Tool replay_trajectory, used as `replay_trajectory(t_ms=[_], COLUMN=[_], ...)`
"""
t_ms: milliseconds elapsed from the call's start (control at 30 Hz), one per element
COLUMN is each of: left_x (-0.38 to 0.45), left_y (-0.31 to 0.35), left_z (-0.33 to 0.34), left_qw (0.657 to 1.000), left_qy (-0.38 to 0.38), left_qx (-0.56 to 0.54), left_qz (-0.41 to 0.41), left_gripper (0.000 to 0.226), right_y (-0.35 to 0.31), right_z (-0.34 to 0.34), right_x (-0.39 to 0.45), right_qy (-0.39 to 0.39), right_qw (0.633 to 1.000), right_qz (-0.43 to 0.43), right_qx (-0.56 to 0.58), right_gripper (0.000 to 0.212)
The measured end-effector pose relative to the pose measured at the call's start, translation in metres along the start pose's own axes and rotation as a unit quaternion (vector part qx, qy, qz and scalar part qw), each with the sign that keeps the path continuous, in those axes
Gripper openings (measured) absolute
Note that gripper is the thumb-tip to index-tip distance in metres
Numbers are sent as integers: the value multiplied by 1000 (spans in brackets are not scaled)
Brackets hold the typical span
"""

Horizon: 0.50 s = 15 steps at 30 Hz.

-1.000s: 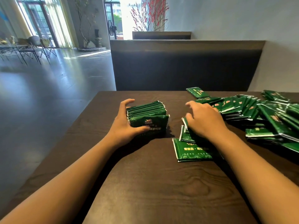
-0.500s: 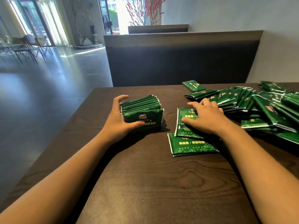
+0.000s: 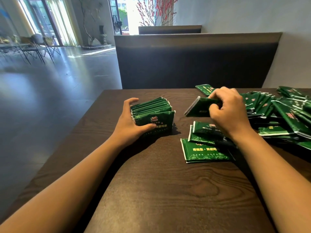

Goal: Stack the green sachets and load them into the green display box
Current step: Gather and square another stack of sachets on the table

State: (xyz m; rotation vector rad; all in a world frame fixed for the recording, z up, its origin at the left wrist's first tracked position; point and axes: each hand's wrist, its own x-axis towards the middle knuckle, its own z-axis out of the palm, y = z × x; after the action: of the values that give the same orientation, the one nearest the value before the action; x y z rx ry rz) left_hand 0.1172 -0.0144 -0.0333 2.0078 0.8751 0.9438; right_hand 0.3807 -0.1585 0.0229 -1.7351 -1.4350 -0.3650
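**Right hand lifts one sachet while left hand guards the stack**

The left hand (image 3: pixel 133 121) lies on the dark wooden table (image 3: pixel 159 190) with its forearm stretched forward. Its fingers curve round the far side of the stack of green sachets (image 3: pixel 154 116) and the thumb presses on the near face, so the hand holds the stack from the left side. The sachets in the stack stand on edge, close together.

The right hand (image 3: pixel 227 111) is raised above the table, its wrist bent and the fingers curled. It pinches a single sachet (image 3: pixel 198 108), which is tilted and blurred, in the air between the stack and the loose pile of sachets (image 3: pixel 277 115) at the right. Under this hand three flat sachets (image 3: pixel 202 148) lie overlapping on the table.

Half a second ago the right hand was resting flat on these near sachets; now it is up and holds one. The left hand keeps the same grip on the stack. The green display box does not show in the view.
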Motion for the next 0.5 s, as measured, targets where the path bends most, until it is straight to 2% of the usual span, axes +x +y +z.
replay_trajectory(t_ms=[100, 200, 333, 500], left_x=[0, 0, 1, -1], left_y=[0, 1, 2, 4], left_z=[-1, -1, -1, -3], left_qw=[1000, 1000, 1000, 998], left_qy=[-3, -8, -22, -58], left_qx=[-1, -1, -12, -38], left_qz=[-1, 2, 3, 7], left_gripper=[98, 99, 103, 120], right_y=[-19, -30, -31, -34], right_z=[3, 22, 45, 47], right_x=[-3, -9, -16, -18], right_qy=[31, -10, -78, -81], right_qw=[995, 991, 989, 984], right_qz=[-76, -121, -126, -152], right_qx=[57, 55, -6, -41], right_gripper=[14, 19, 26, 41])
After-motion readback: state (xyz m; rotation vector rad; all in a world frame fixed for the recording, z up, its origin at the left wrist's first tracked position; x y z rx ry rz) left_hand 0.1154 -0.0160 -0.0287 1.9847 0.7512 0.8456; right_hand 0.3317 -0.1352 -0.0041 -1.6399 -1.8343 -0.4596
